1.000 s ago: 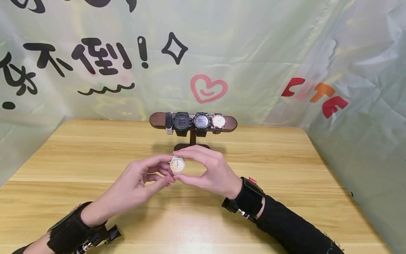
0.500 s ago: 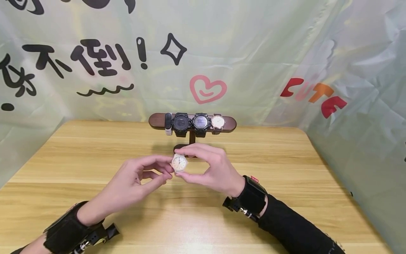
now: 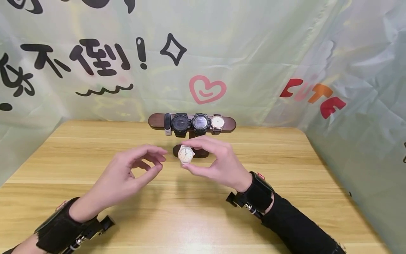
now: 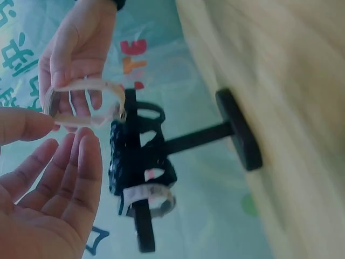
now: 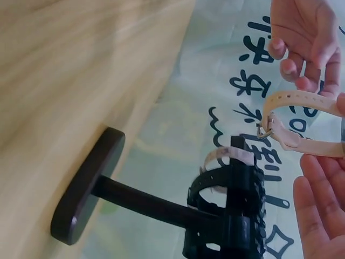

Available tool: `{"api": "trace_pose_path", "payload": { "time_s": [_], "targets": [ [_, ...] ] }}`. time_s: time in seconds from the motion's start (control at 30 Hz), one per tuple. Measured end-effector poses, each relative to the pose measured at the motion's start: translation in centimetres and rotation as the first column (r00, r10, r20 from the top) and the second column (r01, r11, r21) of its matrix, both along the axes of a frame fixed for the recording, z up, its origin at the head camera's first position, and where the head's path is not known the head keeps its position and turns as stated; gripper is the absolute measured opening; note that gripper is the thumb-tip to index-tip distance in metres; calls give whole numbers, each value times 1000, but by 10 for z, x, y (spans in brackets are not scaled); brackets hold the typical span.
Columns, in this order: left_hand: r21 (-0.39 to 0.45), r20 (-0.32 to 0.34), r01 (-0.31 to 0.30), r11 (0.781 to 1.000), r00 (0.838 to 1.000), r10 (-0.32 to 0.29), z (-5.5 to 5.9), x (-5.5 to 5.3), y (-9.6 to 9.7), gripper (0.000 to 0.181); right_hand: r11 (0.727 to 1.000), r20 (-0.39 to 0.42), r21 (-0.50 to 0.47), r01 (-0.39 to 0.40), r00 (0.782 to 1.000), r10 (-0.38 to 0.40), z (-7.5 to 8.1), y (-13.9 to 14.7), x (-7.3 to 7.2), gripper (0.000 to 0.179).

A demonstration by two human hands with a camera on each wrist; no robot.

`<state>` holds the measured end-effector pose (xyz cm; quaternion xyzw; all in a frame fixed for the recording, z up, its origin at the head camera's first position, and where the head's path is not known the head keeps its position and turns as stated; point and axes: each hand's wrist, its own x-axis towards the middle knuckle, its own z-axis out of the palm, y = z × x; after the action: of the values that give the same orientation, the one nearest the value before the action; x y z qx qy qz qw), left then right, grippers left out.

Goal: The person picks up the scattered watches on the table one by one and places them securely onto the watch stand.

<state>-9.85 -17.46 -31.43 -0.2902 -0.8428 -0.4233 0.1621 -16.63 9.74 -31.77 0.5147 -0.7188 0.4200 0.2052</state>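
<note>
My right hand (image 3: 219, 160) pinches a pale wristwatch (image 3: 186, 154) between thumb and fingers, its round white dial facing up toward me. In the right wrist view the watch's light pink strap (image 5: 302, 99) forms a buckled loop. To the left, my left hand (image 3: 133, 171) hovers apart from the watch, fingers loosely bent with nothing between them. Beyond both hands stands a dark wooden T-shaped watch stand (image 3: 229, 125). On its bar sit a fitness band (image 3: 168, 121), two black digital watches (image 3: 180, 122) and a rose-gold watch (image 3: 217, 122).
The stand's oval base (image 3: 201, 153) rests on the light wooden table (image 3: 269, 151), partly hidden behind the held watch and my right hand. A pale printed curtain (image 3: 253, 70) hangs behind the table and along its sides.
The left hand has let go of the pale watch and drawn back to the left. The right hand has carried the watch slightly forward and right, toward the stand.
</note>
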Motion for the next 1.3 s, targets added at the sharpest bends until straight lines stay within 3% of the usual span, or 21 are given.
{"api": "trace_pose_path", "payload": {
  "time_s": [0.2, 0.43, 0.73, 0.97, 1.03, 1.3],
  "targets": [
    [-44, -105, -74, 996, 992, 69, 8, -10, -6, 38, 1000, 9, 1, 29, 1000, -29, 9, 9, -2, 55],
    [-61, -196, -173, 983, 968, 158, 17, -29, -11, 36, 996, 15, -13, 91, 996, -91, 21, 21, -5, 54],
    [-17, -235, -264, 964, 938, 253, 24, -57, -18, 28, 989, 31, 11, 148, 989, -148, 33, 36, -9, 55],
    [-76, -275, -331, 941, 914, 299, 22, -73, -20, 32, 981, 29, 22, 192, 981, -193, 41, 46, -10, 54],
    [-96, -273, -342, 935, 912, 306, 21, -76, -20, 34, 979, 29, 23, 202, 979, -202, 43, 48, -11, 54],
    [-154, -169, -331, 931, 937, 306, 15, -85, -22, 44, 971, 45, 11, 237, 970, -238, 50, 61, -15, 52]
  ]
}}
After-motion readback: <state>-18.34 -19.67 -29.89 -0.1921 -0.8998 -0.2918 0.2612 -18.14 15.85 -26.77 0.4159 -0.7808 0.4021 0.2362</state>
